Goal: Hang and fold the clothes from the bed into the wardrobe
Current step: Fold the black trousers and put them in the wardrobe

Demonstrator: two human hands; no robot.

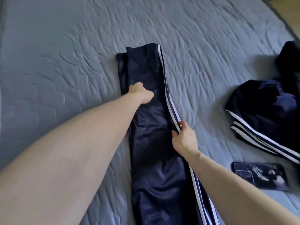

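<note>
Navy track trousers point(151, 143) with white side stripes lie lengthwise on the grey quilted bed point(65, 54), legs stacked, cuffs at the far end. My left hand point(142, 93) reaches far out and presses down on the left part of the legs, fingers hidden behind the hand. My right hand point(183, 137) pinches the striped right edge of the trousers between thumb and fingers, about halfway along. A second navy garment point(263, 114) with white stripes lies crumpled at the right.
A dark phone or case point(261, 176) with a pale printed pattern lies flat on the bed at the lower right. Another dark piece of clothing point(290, 60) sits at the right edge. The bed's far right corner and a strip of floor show at top right.
</note>
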